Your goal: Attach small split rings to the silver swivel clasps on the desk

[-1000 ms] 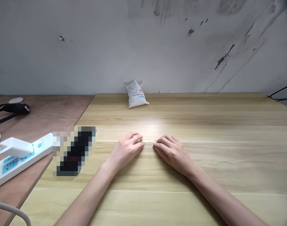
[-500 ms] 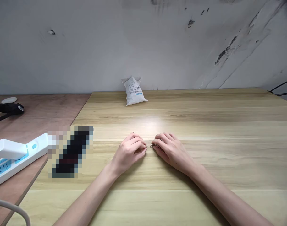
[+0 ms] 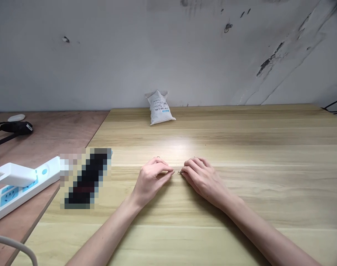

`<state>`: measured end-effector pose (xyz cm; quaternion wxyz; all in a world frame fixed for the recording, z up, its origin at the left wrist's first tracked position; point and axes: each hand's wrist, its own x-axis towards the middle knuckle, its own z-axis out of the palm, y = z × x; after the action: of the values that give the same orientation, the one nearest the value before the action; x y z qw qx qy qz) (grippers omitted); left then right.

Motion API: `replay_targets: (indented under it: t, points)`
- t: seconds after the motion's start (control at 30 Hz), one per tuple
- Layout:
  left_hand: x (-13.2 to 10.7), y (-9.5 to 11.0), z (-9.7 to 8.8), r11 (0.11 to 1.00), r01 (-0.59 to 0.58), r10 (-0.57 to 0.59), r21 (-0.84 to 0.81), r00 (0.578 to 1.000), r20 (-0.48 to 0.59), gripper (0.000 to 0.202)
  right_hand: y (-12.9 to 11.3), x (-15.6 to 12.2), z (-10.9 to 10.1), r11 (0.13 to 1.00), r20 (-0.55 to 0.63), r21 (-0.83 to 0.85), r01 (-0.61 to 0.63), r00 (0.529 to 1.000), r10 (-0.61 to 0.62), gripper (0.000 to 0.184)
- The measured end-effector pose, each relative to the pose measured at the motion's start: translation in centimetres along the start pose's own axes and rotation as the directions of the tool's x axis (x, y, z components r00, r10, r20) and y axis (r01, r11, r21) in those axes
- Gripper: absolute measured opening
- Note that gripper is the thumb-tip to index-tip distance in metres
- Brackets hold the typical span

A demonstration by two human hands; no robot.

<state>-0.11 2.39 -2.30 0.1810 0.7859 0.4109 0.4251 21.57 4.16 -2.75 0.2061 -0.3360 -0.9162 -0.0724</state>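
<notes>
My left hand rests over the wooden table, thumb and index finger pinched on a small metal ring. Just beyond its other fingers a thin curved piece of metal shows. Close by on the right, my right hand is closed on a metal chain; its small end piece sticks out from the fingertips toward the left hand. Most of the chain is hidden under the fingers, with bits showing past the knuckles. A narrow gap separates the two fingertips.
A white plastic package with a printed label leans near the wall. At the left lie a blurred-out dark object, a white power strip with a plugged-in adapter, a black cable connector and a grey cable.
My left fingers have straightened into a flatter pinch, and my right fingers have drawn closer together, covering more of the chain. The whole view has shifted slightly.
</notes>
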Motion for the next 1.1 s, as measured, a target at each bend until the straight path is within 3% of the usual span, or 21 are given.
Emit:
replay_targets:
  t: [0.1,0.2,0.37,0.83,1.1]
  points:
    - [0.1,0.1,-0.1,0.998,0.006,-0.007,0.07,1.0,0.019,0.004,0.0,-0.1,0.1,0.998,-0.011,0.056,-0.012,1.0,0.012,0.018]
    - [0.2,0.0,-0.2,0.987,0.012,-0.011,0.163,1.0,-0.005,0.007,-0.2,-0.1,0.2,0.989,-0.097,0.14,-0.052,0.993,0.066,0.013]
    - [0.1,0.2,0.1,0.976,-0.05,0.05,0.213,0.999,0.006,0.008,-0.6,-0.1,0.1,0.98,-0.182,0.186,-0.065,0.978,0.1,0.009]
    - [0.1,0.9,0.3,0.972,-0.135,0.132,0.192,0.991,0.03,0.008,-0.7,-0.4,-0.1,0.97,-0.153,0.23,-0.085,0.981,0.122,0.007]
    - [0.1,2.4,0.6,0.998,-0.028,0.03,0.054,0.999,-0.03,0.005,-1.2,-0.3,-0.5,0.964,-0.102,0.263,-0.028,0.993,0.057,0.014]
